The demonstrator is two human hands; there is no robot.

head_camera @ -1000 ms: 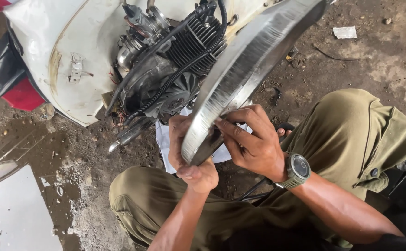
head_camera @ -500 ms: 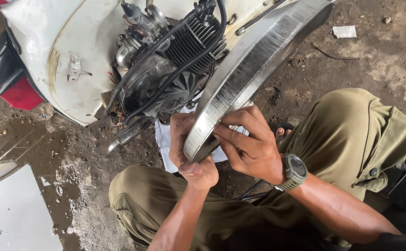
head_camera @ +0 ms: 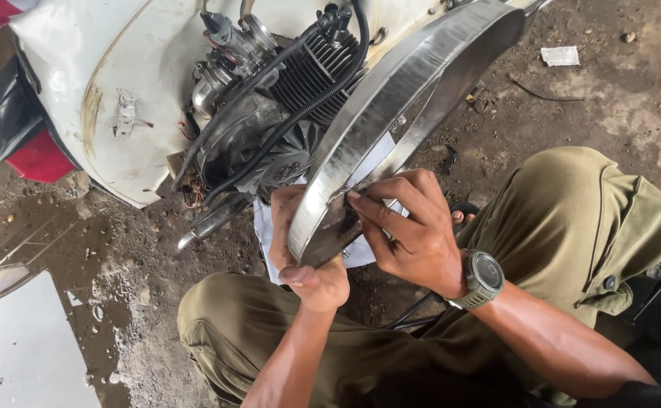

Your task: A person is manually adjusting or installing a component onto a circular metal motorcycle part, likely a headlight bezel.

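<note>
Little shifts over the last second; the left hand [head_camera: 308,261] stays clamped on the curved metal cover's [head_camera: 391,121] lower end beside the engine [head_camera: 285,98]; right hand [head_camera: 410,227] fingers press its inner edge.

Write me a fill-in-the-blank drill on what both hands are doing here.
1. Both hands grip a curved ____ panel.
2. The right hand wears a ____ on its wrist.
3. The left hand holds the panel's ____ end.
4. Behind the panel sits the scooter's finned black ____.

Missing words: metal; watch; lower; engine
</note>
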